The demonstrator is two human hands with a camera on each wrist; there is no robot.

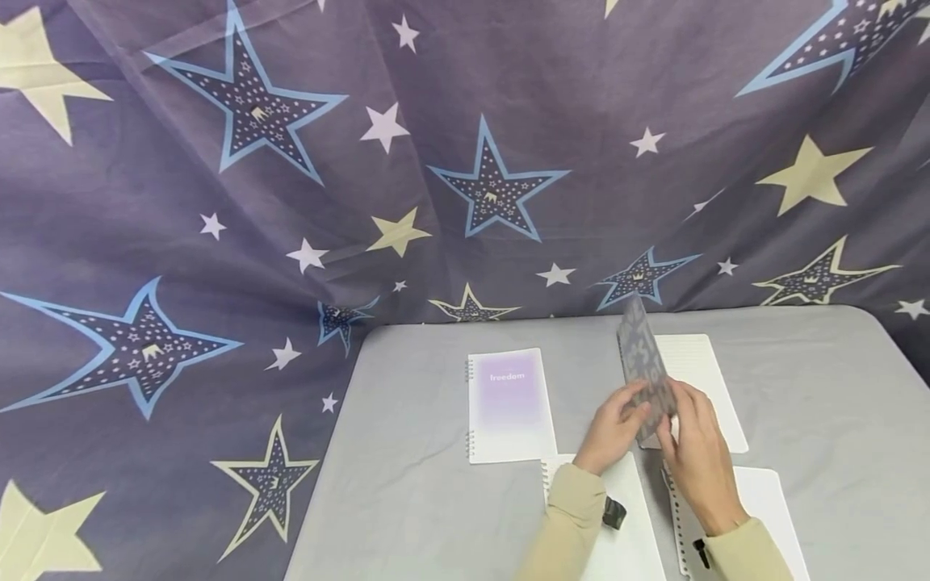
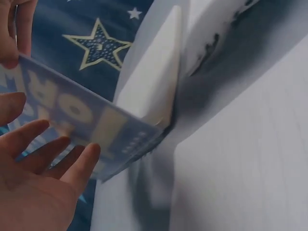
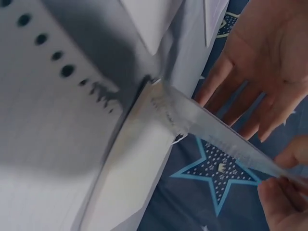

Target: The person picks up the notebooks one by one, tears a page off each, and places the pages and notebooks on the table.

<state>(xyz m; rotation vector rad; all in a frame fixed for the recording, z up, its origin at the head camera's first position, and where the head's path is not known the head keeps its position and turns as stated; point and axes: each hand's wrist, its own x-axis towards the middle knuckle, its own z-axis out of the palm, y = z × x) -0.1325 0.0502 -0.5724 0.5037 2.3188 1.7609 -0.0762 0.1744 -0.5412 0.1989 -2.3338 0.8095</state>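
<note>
A spiral notebook lies at the back of the table, its lined white page (image 1: pixel 701 371) showing. Its grey-blue cover (image 1: pixel 643 347), printed with large pale letters, stands steeply upright and looks blurred in the head view. My right hand (image 1: pixel 701 452) pinches the cover's near edge between thumb and fingers. On the cover's lettered face rest the spread, nearly straight fingers of my left hand (image 2: pixel 43 178), at the left of the cover. From the right wrist view, the cover (image 3: pixel 216 130) appears edge-on, with the left hand (image 3: pixel 269 67) behind it.
A purple-and-white notebook marked "freedom" (image 1: pixel 512 411) lies closed at left. White paper with a bound edge (image 1: pixel 625 532) lies under the left forearm, and another white notebook (image 1: pixel 770 516) sits beneath the right wrist. A star-patterned cloth (image 1: pixel 508 81) hangs behind the grey table (image 1: pixel 407 403).
</note>
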